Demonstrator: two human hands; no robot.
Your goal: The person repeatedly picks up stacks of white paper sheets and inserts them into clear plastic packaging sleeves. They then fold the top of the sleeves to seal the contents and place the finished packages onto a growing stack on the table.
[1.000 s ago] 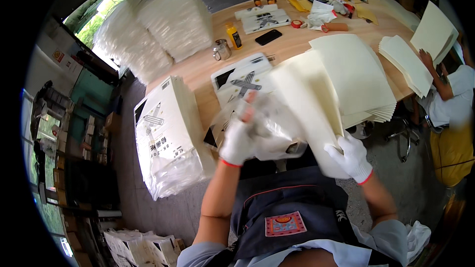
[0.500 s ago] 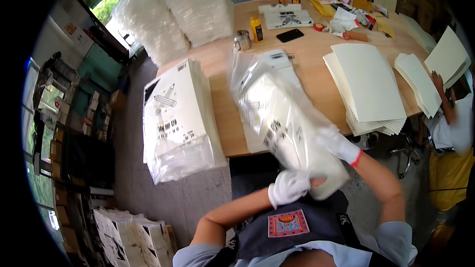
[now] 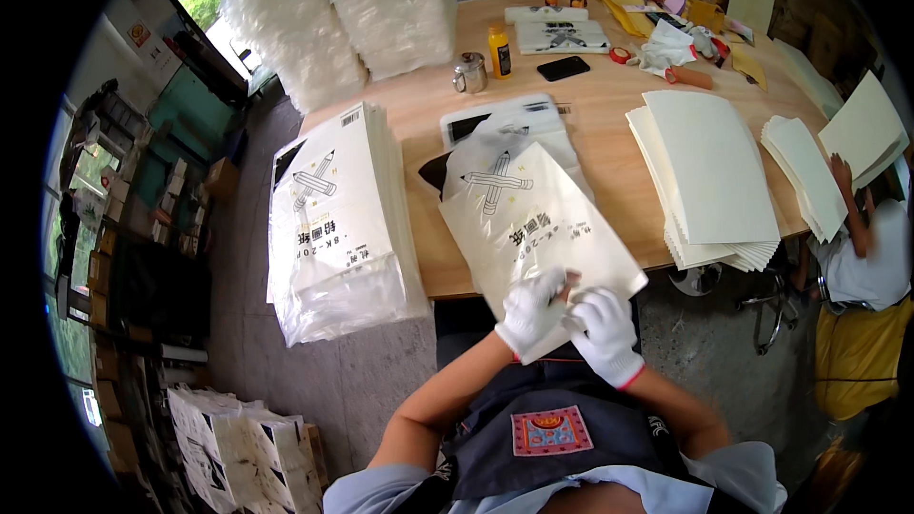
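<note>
A printed plastic bag of cream drawing paper (image 3: 514, 219), with crossed pencils drawn on it, slants from the table's front edge toward my body. On its near part my left hand (image 3: 533, 309), in a white glove with bare fingertips showing, is closed with the fingers pinched on the bag. Close beside it, my right hand (image 3: 604, 331), also gloved, has its fingers curled against the bag's near end. Its fingertips are partly hidden. Beneath the far end lie flat printed bags (image 3: 543, 112). To the left stands a stack of filled paper packs (image 3: 328, 200) in the same print.
Stacks of cream sheets (image 3: 709, 167) lie to the right, where another person's hand (image 3: 843, 176) holds sheets. A metal mug (image 3: 469, 73), an orange bottle (image 3: 499, 52) and a phone (image 3: 563, 69) stand or lie farther back. Tall plastic-wrapped bundles (image 3: 386, 9) rise at the far left.
The bag has gone from tilted and blurred to lying flatter, its print facing up. My right hand has come down and left, beside my left hand, which has moved slightly up.
</note>
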